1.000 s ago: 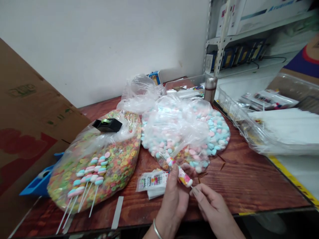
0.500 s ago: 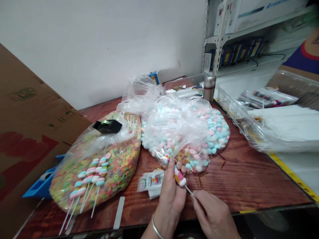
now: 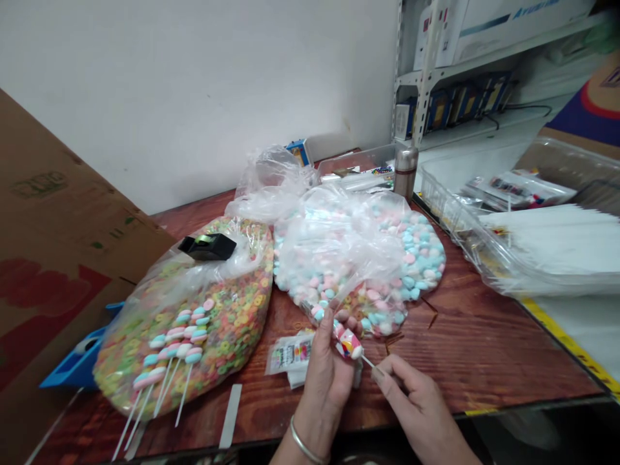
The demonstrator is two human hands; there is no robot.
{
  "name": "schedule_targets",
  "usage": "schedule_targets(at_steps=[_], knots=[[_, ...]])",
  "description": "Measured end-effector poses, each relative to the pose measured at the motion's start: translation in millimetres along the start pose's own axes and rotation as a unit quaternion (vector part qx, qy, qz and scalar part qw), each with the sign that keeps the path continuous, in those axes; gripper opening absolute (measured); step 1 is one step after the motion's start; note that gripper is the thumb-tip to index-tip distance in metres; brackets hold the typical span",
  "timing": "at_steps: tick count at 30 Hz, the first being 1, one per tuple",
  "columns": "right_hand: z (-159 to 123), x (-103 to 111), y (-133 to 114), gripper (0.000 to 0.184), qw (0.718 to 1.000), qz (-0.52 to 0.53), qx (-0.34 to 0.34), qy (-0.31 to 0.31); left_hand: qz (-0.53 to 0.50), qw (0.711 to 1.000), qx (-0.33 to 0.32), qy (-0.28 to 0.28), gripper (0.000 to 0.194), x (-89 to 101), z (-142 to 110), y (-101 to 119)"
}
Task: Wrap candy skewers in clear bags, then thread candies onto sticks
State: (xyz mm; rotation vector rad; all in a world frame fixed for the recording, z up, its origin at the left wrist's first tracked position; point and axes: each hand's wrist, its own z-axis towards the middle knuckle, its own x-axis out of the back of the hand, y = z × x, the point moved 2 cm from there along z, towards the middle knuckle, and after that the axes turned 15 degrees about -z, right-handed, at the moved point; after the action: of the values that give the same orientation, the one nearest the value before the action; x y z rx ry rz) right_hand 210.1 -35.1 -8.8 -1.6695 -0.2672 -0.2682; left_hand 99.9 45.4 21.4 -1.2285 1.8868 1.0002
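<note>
My left hand (image 3: 330,361) is closed round a marshmallow skewer (image 3: 349,344) in a printed clear wrapper, tilted with its upper end to the left. Between the thumb and fingers of my right hand (image 3: 409,394) is the white stick that comes out of its lower end. A small stack of printed clear bags (image 3: 289,356) lies just left of my left hand. Behind both hands rests a big clear bag of pink, blue and white marshmallows (image 3: 420,252). Several finished-looking marshmallow skewers (image 3: 177,342) lie on a bag of ring-shaped cereal (image 3: 237,310) at the left.
A black tape dispenser (image 3: 208,247) sits on the cereal bag, and a blue one (image 3: 80,355) stands beside a cardboard box (image 3: 62,213). At the right is a clear plastic bin (image 3: 489,265) with white sticks. A metal flask (image 3: 405,173) stands behind the marshmallows.
The wrapped skewer has turned a little in my left hand. My right hand first shifted down along the stick, then rose slightly, still pinching it. The view has tilted slightly.
</note>
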Motion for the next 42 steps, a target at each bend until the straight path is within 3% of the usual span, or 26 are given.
schedule_targets(at_steps=[2, 5, 11, 15, 23, 29, 34, 38, 42], knots=[[-2, -5, 2, 0.040, 0.996, 0.072, -0.040, -0.045, -0.030, 0.999, 0.014, -0.004, 0.010, -1.9, 3, 4], [-6, -13, 4, 0.044, 0.969, 0.191, -0.109, -0.110, -0.077, 0.996, 0.048, 0.014, 0.026, -2.6, 4, 3], [-11, -15, 0, 0.039, 0.915, 0.344, -0.155, -0.143, -0.112, 0.989, 0.085, 0.052, 0.040, -2.2, 7, 5], [-10, -15, 0, 0.039, 0.905, 0.366, -0.168, -0.139, -0.095, 0.993, 0.053, 0.055, 0.039, -3.4, 6, 4], [-2, -19, 2, 0.043, 0.915, 0.355, -0.150, -0.115, -0.005, 0.994, 0.080, 0.071, 0.029, 1.1, -13, -25], [3, -18, 0, 0.040, 0.898, 0.403, -0.154, -0.089, 0.130, 0.987, 0.072, -0.060, 0.021, 16.1, -20, -29], [7, -20, 1, 0.043, 0.896, 0.403, -0.179, -0.059, 0.185, 0.980, 0.059, -0.052, 0.021, 25.8, -24, -35], [7, -17, -1, 0.037, 0.886, 0.433, -0.146, -0.081, 0.162, 0.978, 0.089, -0.098, 0.030, 22.3, -27, -29], [4, -19, 0, 0.037, 0.874, 0.450, -0.149, -0.106, 0.149, 0.983, 0.072, -0.080, 0.024, 24.1, -23, -26]])
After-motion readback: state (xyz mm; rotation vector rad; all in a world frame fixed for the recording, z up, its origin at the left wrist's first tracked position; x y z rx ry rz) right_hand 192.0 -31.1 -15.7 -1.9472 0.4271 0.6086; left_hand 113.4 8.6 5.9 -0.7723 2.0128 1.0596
